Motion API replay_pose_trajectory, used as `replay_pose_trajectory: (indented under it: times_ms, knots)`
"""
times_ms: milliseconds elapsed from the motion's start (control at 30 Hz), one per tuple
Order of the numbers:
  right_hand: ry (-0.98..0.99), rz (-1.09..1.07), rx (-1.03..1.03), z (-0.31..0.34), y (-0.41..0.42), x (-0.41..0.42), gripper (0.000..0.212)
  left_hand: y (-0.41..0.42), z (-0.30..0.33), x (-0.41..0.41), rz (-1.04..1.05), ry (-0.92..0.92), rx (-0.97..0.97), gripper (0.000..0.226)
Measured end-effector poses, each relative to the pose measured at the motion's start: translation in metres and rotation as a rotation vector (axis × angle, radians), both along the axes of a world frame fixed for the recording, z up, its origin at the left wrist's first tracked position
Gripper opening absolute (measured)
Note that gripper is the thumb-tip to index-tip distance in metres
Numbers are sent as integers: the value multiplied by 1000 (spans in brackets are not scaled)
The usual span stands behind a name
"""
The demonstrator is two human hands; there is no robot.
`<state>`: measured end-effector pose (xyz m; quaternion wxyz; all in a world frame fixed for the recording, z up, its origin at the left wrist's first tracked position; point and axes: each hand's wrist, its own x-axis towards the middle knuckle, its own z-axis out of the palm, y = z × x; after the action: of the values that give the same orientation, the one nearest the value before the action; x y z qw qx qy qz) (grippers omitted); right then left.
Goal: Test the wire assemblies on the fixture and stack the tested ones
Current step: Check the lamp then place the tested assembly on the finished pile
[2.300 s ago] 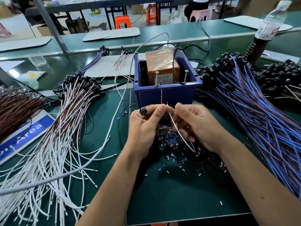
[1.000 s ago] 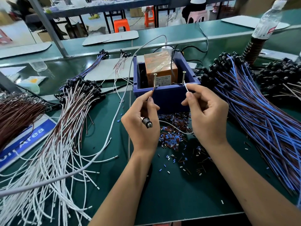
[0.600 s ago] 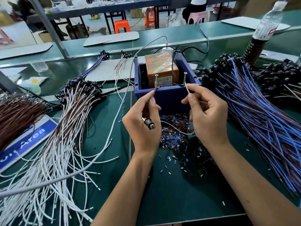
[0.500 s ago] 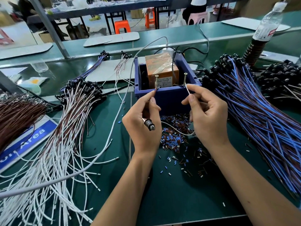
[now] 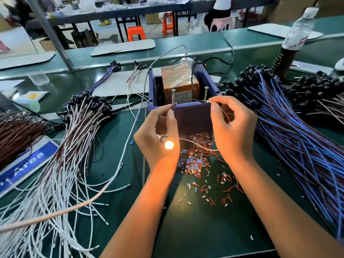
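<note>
The test fixture is a blue box (image 5: 193, 116) holding an orange block, with two upright screws (image 5: 173, 96) on its front rim. My left hand (image 5: 156, 135) pinches one wire end against the left screw and holds the assembly's lamp (image 5: 168, 145), which glows orange. My right hand (image 5: 232, 125) pinches the white wire end (image 5: 209, 102) against the right screw (image 5: 205, 94). The white wire (image 5: 197, 145) loops between my hands.
A pile of white and brown wire assemblies (image 5: 61, 157) lies at the left, a blue-wired pile (image 5: 297, 142) at the right. Cut insulation bits (image 5: 197, 161) litter the green mat below the box. A water bottle (image 5: 297, 30) stands far right. A grey cable (image 5: 130, 131) crosses the mat.
Both hands rose from the mat to the box rim and put the wire ends on the two screws. The lamp in my left hand has lit up.
</note>
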<state>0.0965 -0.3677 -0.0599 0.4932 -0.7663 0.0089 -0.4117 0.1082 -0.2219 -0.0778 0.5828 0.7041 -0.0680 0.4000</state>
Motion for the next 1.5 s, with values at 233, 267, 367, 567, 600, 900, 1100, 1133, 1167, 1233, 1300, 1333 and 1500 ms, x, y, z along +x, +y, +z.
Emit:
replay_pose_trajectory:
  times_ms: [233, 267, 367, 567, 600, 900, 1100, 1133, 1167, 1233, 1300, 1333, 1500]
  knots:
    - [-41, -20, 1, -2, 0, 1, 17, 0, -2, 4, -2, -36, 8, 13]
    - [-40, -18, 12, -3, 0, 1, 17, 0, -2, 5, 0, -40, 8, 13]
    - [-46, 0, 20, -5, 0, 2, 17, 0, -3, 6, 4, -48, 18, 13]
    - [-105, -63, 71, -5, 2, 6, 17, -2, -1, 5, 7, -36, 7, 14]
    - [-105, -64, 71, -5, 3, 7, 17, -2, -1, 4, 2, -32, 4, 14]
    - [-120, -34, 14, -5, 5, 7, 16, -2, 1, 1, -15, 8, -18, 11]
    - [-88, -31, 130, -4, 3, 1, 15, -1, 10, -10, 134, -67, -75, 13]
    - [-77, -41, 167, -4, 2, -1, 15, -2, 12, -14, 138, -74, -105, 14]
    - [-64, -47, 199, -4, 0, -4, 14, -4, 15, -18, 127, -67, -129, 14]
    - [-44, -45, 234, -2, -5, -11, 15, -12, 22, -28, 66, -22, -154, 16]
    - [-34, -56, 214, 4, -17, -18, 15, -29, 34, -36, -55, 36, -167, 20]
    - [-28, -69, 202, 9, -27, -22, 14, -39, 42, -39, -129, 62, -164, 21]
    - [16, -233, 180, 41, -117, -47, 12, -111, 85, -37, -488, 233, -144, 18]
